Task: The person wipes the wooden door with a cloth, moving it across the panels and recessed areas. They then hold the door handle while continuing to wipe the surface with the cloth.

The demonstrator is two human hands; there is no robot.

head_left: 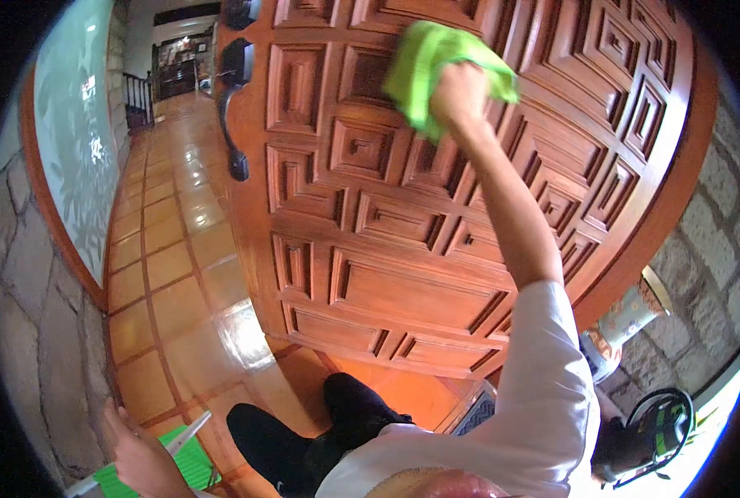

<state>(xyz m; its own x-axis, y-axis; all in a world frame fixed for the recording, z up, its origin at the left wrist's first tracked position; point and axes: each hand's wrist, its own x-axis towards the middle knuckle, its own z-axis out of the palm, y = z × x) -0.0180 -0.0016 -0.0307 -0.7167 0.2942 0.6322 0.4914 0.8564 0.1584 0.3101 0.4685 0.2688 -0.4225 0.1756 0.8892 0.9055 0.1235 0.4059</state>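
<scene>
My right hand [460,91] is closed on a bright green cleaning cloth [416,75], pressing it against the carved wooden door [420,286]. That arm is stretched up and forward, and the cloth covers part of the upper panels. At the lower left is my left hand [142,456], closed around a ridged green item with a white strip [189,471]. The white strip sticks out on both sides of this hand. What kind of item it is does not show clearly, and the hand hides its middle.
Black iron handle hardware [237,162] runs along the door's left edge. A tiled floor [158,295] leads down a hallway beside a frosted glass panel [75,141]. On the right stand a stone wall [698,249], a painted vase [623,319] and a black bag-like object [661,427].
</scene>
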